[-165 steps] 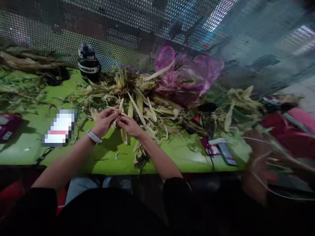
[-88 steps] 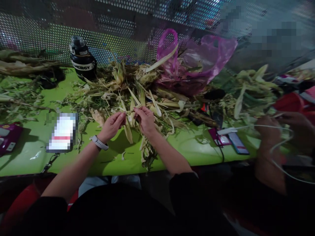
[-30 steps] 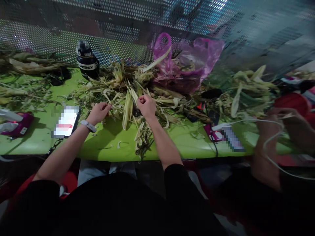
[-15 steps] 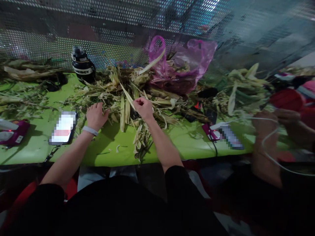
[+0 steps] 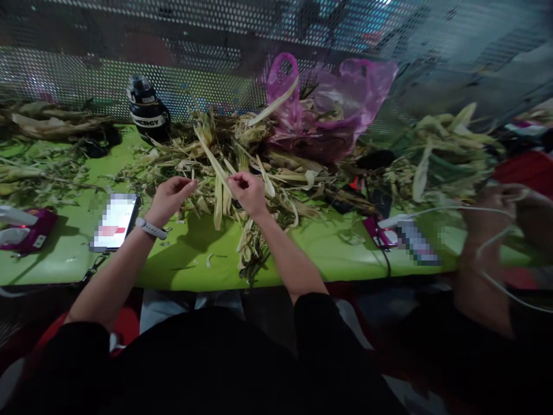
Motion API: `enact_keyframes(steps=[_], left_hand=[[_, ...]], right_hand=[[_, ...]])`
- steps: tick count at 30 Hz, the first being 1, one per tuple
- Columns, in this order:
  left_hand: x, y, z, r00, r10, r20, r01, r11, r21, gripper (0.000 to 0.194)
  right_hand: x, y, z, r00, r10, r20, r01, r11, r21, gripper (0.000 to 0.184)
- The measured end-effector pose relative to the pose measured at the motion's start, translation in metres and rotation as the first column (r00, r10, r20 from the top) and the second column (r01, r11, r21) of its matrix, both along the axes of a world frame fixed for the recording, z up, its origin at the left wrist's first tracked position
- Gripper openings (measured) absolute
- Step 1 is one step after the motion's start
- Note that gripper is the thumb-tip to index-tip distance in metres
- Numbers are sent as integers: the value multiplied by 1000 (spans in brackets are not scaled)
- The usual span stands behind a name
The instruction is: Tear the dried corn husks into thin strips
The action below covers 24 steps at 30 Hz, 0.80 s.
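My right hand (image 5: 251,195) is closed in a pinch on the lower end of a long pale corn husk strip (image 5: 211,155), which slants up and to the left. To its left, my left hand (image 5: 169,199) has thumb and fingertips drawn together; a small pale sliver shows at the tips, and I cannot tell whether it is held. Under and beyond both hands spreads a pile of dry corn husks (image 5: 177,153). Two flat husk pieces (image 5: 219,204) lie between my hands, and a shrivelled bunch of husk (image 5: 253,248) reaches toward the front edge.
A phone (image 5: 114,222) and a purple power box (image 5: 37,230) lie left on the green table (image 5: 190,265). A dark bottle (image 5: 147,112) and pink plastic bag (image 5: 345,127) stand behind the husks. Another person's hands (image 5: 496,202) are at right, near a white cable and second phone (image 5: 418,242).
My left hand has risen from lying spread on the husks, its fingertips now together. My right hand still pinches the husk strip, whose far end has swung left and up.
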<state>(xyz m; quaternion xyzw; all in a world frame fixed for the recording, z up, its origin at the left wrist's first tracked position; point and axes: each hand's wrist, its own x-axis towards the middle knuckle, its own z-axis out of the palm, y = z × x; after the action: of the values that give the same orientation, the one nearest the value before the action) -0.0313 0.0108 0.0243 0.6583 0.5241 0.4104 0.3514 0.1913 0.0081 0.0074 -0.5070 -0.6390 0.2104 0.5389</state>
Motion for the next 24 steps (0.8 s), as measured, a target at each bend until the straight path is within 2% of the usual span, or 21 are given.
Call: enact_keyframes(steps=[2,3,7,10,13,16,21,24], left_hand=[[13,-4,3,981,-45,189,74,986,-150,42],[20,-5,3,967,-44,249,91,979,-180,43],[35,-7,-3,916,-42,399,115,981,-159,39],[35,-6,-11,874,-62,482,136,983,-120,35],[29,-4,-14,846,-78,527,163,980,-116,33],[23,-2,-15,833,-86,546,154,985,-80,34],[21,0,-16,862,-109,495,174,981,-86,35],[23,-1,-16,854,-100,510,188,974,-125,37]], right_hand=[[-10,-8,1,998,48,46,-47,999,-19,24],[-14,-12,1,994,67,81,-65,998,-26,25],[-28,-23,0,977,117,180,-113,993,-30,23],[-33,-23,-5,986,161,29,-159,984,-84,25],[-33,-18,-10,965,184,-187,-217,961,-171,29],[-32,-14,-12,938,183,-296,-257,938,-234,31],[-32,-15,-9,908,331,-258,-390,892,-227,34],[-32,-14,-8,911,370,-181,-405,884,-233,40]])
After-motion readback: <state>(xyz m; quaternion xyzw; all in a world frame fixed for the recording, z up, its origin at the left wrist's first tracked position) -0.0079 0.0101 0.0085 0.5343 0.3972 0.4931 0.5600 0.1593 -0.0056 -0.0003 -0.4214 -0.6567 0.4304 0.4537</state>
